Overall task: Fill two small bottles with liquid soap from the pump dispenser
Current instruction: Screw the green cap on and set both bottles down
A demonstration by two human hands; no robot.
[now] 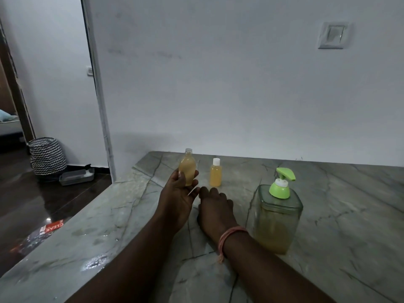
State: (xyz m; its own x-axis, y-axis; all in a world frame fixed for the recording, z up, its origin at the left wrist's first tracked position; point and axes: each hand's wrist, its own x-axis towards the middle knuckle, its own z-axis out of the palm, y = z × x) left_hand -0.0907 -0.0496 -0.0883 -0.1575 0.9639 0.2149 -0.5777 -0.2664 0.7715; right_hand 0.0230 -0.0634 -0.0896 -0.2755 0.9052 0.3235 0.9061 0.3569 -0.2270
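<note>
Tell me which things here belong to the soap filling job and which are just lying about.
For the job: uncapped bottle held in the left hand; capped bottle; pump dispenser; right hand resting on the counter.

Lying about: zigzag basket; grey tray on the floor; wall switch.

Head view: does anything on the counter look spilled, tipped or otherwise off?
A wet, shiny patch sits on the counter near its left front edge, possibly spilled liquid. The bottle in the left hand has no cap, while the second bottle is capped. The pump dispenser stands upright.
</note>
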